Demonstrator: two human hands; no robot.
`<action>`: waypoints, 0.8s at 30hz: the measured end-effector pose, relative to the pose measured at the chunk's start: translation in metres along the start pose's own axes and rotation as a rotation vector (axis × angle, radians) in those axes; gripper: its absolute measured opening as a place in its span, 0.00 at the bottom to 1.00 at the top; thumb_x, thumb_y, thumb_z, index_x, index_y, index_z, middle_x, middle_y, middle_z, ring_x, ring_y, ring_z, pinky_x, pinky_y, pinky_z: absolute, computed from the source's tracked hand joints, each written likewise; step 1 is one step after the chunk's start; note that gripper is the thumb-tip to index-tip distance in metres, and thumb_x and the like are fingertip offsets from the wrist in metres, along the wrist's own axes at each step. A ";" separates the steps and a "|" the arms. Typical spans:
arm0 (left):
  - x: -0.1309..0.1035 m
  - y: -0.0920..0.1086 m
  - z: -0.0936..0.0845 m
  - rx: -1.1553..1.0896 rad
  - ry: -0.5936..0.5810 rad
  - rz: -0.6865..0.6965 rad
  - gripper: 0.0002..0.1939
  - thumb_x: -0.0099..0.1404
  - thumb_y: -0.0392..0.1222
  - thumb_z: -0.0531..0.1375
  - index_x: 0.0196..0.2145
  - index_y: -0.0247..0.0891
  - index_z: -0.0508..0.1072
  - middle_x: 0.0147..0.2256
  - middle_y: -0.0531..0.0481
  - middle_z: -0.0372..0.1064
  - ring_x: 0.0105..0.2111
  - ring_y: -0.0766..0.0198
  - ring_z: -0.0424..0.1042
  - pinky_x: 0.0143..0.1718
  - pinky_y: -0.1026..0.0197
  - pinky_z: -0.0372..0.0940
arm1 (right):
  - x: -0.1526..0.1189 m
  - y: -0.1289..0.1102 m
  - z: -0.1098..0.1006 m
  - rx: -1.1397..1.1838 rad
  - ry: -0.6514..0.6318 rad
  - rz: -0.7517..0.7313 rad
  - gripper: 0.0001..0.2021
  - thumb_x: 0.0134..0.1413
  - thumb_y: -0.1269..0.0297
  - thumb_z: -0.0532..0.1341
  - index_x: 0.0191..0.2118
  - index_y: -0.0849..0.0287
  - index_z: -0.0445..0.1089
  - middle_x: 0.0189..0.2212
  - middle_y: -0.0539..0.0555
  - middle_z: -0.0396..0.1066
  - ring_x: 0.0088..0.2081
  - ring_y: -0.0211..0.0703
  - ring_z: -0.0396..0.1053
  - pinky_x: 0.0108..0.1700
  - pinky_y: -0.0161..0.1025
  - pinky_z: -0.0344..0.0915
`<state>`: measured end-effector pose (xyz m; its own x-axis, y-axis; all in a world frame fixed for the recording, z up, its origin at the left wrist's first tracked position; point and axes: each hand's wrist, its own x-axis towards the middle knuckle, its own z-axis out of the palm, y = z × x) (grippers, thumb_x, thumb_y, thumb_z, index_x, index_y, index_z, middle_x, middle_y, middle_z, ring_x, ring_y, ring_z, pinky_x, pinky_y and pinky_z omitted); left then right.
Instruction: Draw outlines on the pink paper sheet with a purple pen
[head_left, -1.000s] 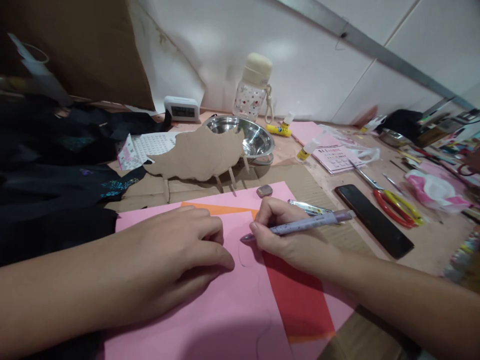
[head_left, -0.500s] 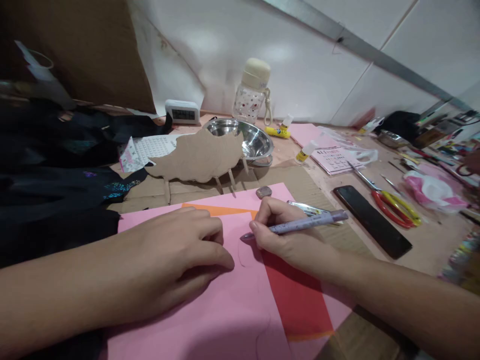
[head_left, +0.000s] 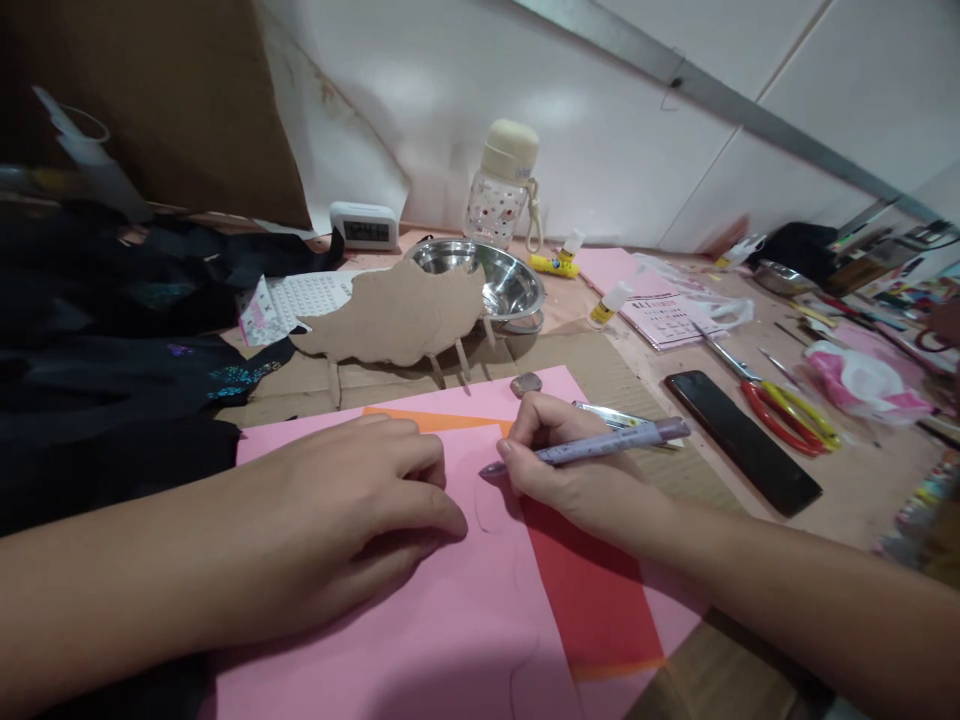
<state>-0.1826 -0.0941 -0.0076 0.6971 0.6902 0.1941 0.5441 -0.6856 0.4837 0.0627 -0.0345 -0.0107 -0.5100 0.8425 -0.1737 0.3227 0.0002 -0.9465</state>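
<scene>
My right hand (head_left: 566, 465) grips a pale purple pen (head_left: 600, 443) between thumb and fingers. Its tip rests on or just above a pink sheet of paper (head_left: 450, 610), by a thin curved line. A second curved line runs near the sheet's lower right. Resting on the same sheet, my left hand (head_left: 375, 500) has its fingers loosely bent and apart, holding nothing. Under the sheet, red paper (head_left: 589, 590), an orange edge (head_left: 420, 418) and more pink paper stick out. A small grey-brown eraser-like lump (head_left: 526, 384) sits just beyond my right hand.
Behind the paper are a cut cardboard shape (head_left: 397, 315), a steel bowl (head_left: 517, 290), a bottle (head_left: 501, 190) and a digital clock (head_left: 365, 226). To the right lie a black phone (head_left: 742, 440), scissors (head_left: 791, 410) and glue bottles (head_left: 609, 304). Dark cloth (head_left: 112, 380) covers the left.
The view has shifted very slightly. Both hands and the pen keep nearly the same place on the pink sheet.
</scene>
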 end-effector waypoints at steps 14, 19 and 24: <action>0.002 -0.008 0.004 0.158 0.089 -0.245 0.35 0.67 0.52 0.66 0.68 0.42 0.66 0.65 0.40 0.68 0.63 0.40 0.67 0.62 0.39 0.61 | 0.007 -0.001 -0.009 0.233 0.075 -0.190 0.11 0.68 0.59 0.67 0.34 0.54 0.68 0.24 0.43 0.72 0.23 0.32 0.69 0.28 0.31 0.72; 0.014 -0.009 0.011 -0.149 0.132 -0.349 0.40 0.59 0.49 0.67 0.69 0.48 0.67 0.64 0.43 0.70 0.62 0.41 0.67 0.63 0.39 0.60 | 0.012 -0.007 -0.017 0.161 0.004 -0.314 0.15 0.72 0.46 0.63 0.41 0.53 0.69 0.29 0.48 0.79 0.26 0.38 0.76 0.27 0.35 0.70; 0.017 -0.006 -0.005 -0.259 0.249 -0.483 0.16 0.64 0.56 0.63 0.38 0.43 0.82 0.31 0.49 0.75 0.34 0.53 0.73 0.40 0.52 0.68 | 0.004 -0.024 -0.035 0.072 0.088 -0.400 0.20 0.73 0.40 0.59 0.48 0.53 0.73 0.41 0.56 0.83 0.35 0.45 0.80 0.39 0.43 0.79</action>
<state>-0.1764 -0.0765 -0.0028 0.2521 0.9644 0.0797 0.6184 -0.2239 0.7533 0.0810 -0.0125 0.0205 -0.5126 0.8265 0.2326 0.0547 0.3017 -0.9518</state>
